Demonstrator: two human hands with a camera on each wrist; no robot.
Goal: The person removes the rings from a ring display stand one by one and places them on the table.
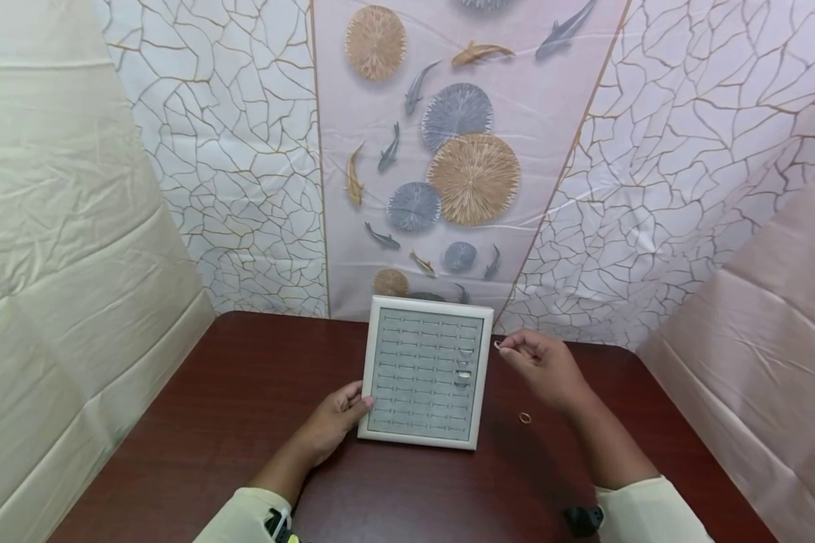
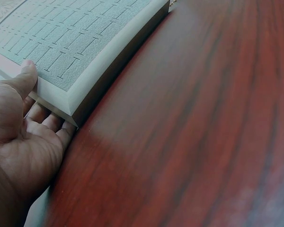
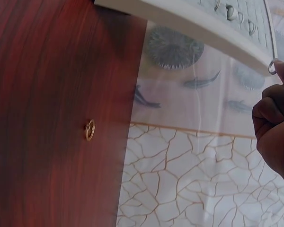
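A white-framed ring display board (image 1: 424, 373) with a grey slotted pad stands tilted up on the table. My left hand (image 1: 334, 422) grips its lower left edge, thumb on the front of the frame and fingers behind, as the left wrist view also shows. Several silver rings (image 1: 462, 375) sit in slots of the right-hand column. Just off the board's upper right edge, my right hand (image 1: 543, 369) pinches a silver ring (image 3: 272, 67) between thumb and fingertip. A gold ring (image 1: 525, 418) lies on the table below the right hand.
The dark red wooden table (image 1: 244, 392) has rounded far corners. Behind it hangs a patterned cloth (image 1: 258, 151) with fish and round motifs, and beige fabric (image 1: 61, 264) closes off the left side. A dark object (image 1: 582, 520) is at my right sleeve.
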